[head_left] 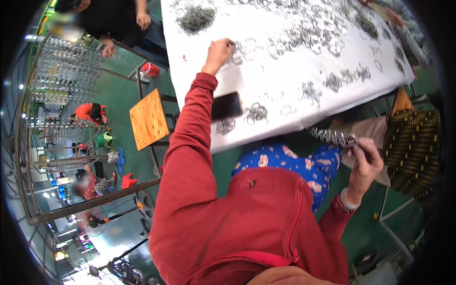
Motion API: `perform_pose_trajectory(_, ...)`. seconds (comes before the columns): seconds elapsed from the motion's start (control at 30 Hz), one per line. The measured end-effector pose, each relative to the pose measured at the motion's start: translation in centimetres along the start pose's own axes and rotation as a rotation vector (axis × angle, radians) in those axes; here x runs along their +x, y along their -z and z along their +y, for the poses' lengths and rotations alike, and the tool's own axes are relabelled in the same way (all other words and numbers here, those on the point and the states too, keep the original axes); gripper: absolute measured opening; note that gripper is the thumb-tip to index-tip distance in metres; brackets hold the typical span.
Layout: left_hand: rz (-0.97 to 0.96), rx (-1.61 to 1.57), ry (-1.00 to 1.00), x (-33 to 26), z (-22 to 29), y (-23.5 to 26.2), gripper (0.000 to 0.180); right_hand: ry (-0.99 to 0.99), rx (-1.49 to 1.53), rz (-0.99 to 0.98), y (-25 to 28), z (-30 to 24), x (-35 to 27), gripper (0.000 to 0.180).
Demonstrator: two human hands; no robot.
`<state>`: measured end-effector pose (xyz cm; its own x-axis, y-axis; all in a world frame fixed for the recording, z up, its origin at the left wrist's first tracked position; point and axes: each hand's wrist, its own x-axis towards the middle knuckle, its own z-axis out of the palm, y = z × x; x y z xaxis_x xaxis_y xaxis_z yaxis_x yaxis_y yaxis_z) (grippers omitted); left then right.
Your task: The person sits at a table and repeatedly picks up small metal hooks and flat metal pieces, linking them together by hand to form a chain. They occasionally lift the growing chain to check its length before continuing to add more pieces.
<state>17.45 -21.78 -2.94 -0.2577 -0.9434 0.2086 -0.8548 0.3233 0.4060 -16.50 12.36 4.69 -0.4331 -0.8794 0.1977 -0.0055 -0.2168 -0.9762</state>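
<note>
Landmark: white table (pixel 285 85), set ahead of the seated person, strewn with small metal rings.

1. Metal rack (pixel 61 95), far left of the table, is hung with rows of shiny pieces.
2. Wooden stool (pixel 148 118) is placed just beside the table's left edge, on the green floor.
3. Left hand (pixel 218 53), in a red sleeve, is stretched over the table's left part; the fingers are drawn together at a loose ring (pixel 236 47) lying on the cloth. Whether the ring is actually pinched cannot be told.
4. Black phone (pixel 226 105) is laid flat near the table's front edge, just beside the red sleeve.
5. Small ring clusters (pixel 256 113) are scattered right of the phone; denser heaps (pixel 313 28) are seen toward the table's far side.
6. Right hand (pixel 365 164) is held below the table's front right corner, closed around one end of a stack of threaded rings (pixel 332 137), which juts leftward from the fist.
7. Another person's patterned clothing (pixel 411 142) is seen at the table's right end.
</note>
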Motion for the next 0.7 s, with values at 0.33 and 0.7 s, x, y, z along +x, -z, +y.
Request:
perform_pose_trajectory(0.33,-0.486,-0.018,-0.377,-10.4,6.7,1.3,0.015,0.013,0.081,-0.034,0.3,1.0,-0.3,0.016)
perform_pose_trajectory(0.7,-0.022,-0.019,0.018,-3.4,0.8,-0.3,0.015,-0.017,0.033,-0.047,-0.4,0.7,0.1,0.015)
